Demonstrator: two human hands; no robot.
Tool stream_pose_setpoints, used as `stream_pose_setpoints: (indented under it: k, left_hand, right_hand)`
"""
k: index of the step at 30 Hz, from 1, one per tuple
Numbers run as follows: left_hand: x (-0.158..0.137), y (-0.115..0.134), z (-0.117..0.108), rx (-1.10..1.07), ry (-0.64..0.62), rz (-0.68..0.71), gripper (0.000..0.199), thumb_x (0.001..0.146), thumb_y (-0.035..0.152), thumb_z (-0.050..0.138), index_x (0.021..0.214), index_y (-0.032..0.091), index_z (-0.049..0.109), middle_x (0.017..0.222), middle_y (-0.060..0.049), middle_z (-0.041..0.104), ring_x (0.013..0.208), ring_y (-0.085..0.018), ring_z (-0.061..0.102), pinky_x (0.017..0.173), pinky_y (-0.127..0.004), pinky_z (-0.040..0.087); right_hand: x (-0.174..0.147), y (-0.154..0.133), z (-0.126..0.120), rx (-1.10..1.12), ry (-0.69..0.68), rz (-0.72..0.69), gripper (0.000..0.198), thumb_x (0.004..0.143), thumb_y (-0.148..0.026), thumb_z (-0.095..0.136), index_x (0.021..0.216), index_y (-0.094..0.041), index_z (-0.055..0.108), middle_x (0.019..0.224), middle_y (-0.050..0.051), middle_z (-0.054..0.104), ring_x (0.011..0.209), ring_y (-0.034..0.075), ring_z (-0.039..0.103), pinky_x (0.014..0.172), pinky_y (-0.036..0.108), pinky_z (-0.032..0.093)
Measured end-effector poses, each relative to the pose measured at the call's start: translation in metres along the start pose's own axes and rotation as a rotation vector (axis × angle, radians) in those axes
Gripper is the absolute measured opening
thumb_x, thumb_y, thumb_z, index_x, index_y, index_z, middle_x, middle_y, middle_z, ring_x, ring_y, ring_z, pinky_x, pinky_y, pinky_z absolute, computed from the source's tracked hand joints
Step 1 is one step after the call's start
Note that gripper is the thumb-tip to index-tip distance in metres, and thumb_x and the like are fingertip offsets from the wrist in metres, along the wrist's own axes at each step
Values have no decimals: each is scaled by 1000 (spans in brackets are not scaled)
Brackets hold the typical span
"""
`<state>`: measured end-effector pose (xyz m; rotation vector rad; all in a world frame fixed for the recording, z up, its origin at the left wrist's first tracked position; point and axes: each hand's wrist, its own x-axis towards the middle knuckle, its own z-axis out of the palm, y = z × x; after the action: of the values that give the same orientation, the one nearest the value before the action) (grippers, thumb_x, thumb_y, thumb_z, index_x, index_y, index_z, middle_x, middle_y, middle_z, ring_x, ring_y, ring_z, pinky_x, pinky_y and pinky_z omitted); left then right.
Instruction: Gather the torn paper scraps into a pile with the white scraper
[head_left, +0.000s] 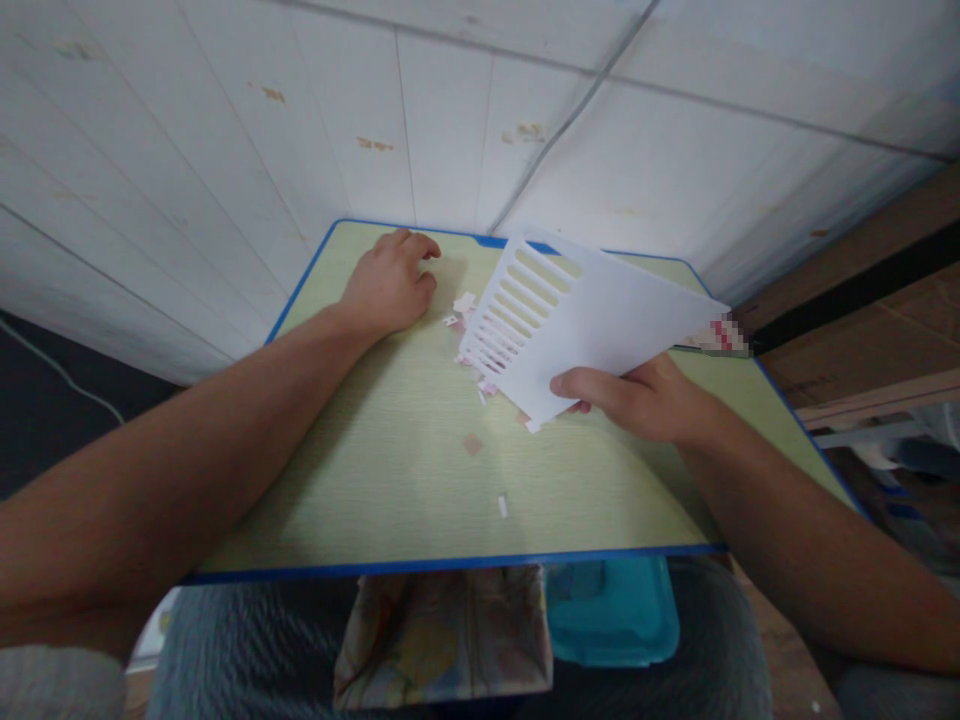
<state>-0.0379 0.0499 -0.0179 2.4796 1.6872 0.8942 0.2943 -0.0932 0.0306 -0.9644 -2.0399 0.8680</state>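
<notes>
My right hand (630, 393) grips a white slotted sheet (622, 305) by its lower edge, thumb on top. The sheet is tilted above the table, and a row of long cut-out slots runs along its left part. My left hand (394, 280) rests on the table to the left of the sheet, its fingers loosely bent and apart from the thumb, holding nothing. Small paper scraps (465, 303) lie in a pile between the hands, partly hidden under the sheet. A brownish square piece (472, 443) and a small white strip (503, 506) lie nearer to me.
The pale green table (375, 470) has a blue edge and stands against a white panelled wall (442, 120). Below its front edge are a patterned open bag or box (442, 640) and a turquoise plastic container (622, 620). Cardboard boxes (877, 320) stand at the right.
</notes>
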Motion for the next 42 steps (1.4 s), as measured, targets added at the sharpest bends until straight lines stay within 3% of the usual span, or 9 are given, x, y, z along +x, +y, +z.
stream_pose_setpoints:
  k: [8, 16, 19, 23, 26, 32, 34, 42]
  left_hand:
    - [-2, 11, -8, 41, -40, -15, 43, 100, 21, 58, 139, 25, 76, 151, -12, 76, 148, -37, 65, 133, -58, 53]
    - [0, 8, -6, 12, -39, -19, 48, 95, 19, 62, 139, 28, 79, 150, -13, 77, 149, -42, 66, 132, -63, 54]
    - [0, 7, -6, 14, -47, -18, 51, 92, 20, 64, 140, 27, 79, 149, -12, 78, 147, -42, 66, 130, -63, 55]
    - [1, 4, -3, 18, -51, -24, 48, 93, 19, 63, 138, 26, 79, 148, -13, 77, 147, -41, 67, 130, -59, 55]
    - [2, 1, 1, 24, -43, -15, 47, 95, 18, 62, 138, 22, 79, 147, -16, 77, 146, -42, 68, 129, -60, 55]
    - [5, -1, 11, 56, -48, -52, 45, 101, 20, 58, 142, 23, 78, 147, -16, 76, 146, -42, 67, 131, -61, 54]
    - [6, 3, 11, 67, -55, -75, 44, 103, 21, 58, 142, 21, 78, 148, -18, 75, 149, -44, 65, 132, -64, 52]
    - [5, 23, -4, 174, -124, -115, 47, 106, 21, 53, 144, 10, 78, 150, -29, 75, 146, -49, 66, 124, -63, 55]
  right_hand:
    - [1, -4, -4, 85, 32, 78, 18, 93, -32, 83, 83, -27, 69, 72, -1, 72, 75, 24, 73, 66, 33, 61]
    - [3, -11, -17, 177, -129, 174, 20, 89, -32, 90, 78, -26, 73, 65, -1, 72, 60, 21, 68, 53, 29, 55]
    - [4, -15, -27, 77, -62, 166, 27, 91, -34, 90, 71, -25, 73, 65, 2, 74, 58, 21, 67, 53, 31, 57]
    - [-8, -22, -33, -55, 90, 101, 29, 94, -40, 92, 72, -28, 78, 73, 4, 80, 70, 25, 75, 66, 36, 64]
    - [-39, -24, -22, -90, 196, 170, 33, 99, -46, 90, 73, -30, 78, 75, 2, 82, 74, 27, 78, 72, 39, 65]
    - [-107, -10, 31, -74, 488, 379, 41, 110, -52, 79, 76, -28, 82, 85, 6, 87, 89, 31, 84, 110, 53, 64]
    - [-112, -6, 43, -37, 587, 420, 44, 110, -55, 77, 75, -28, 81, 86, 7, 87, 93, 32, 84, 118, 57, 60]
    - [-96, -6, 62, 46, 618, 469, 48, 102, -70, 77, 72, -32, 76, 85, 10, 88, 93, 36, 84, 112, 56, 68]
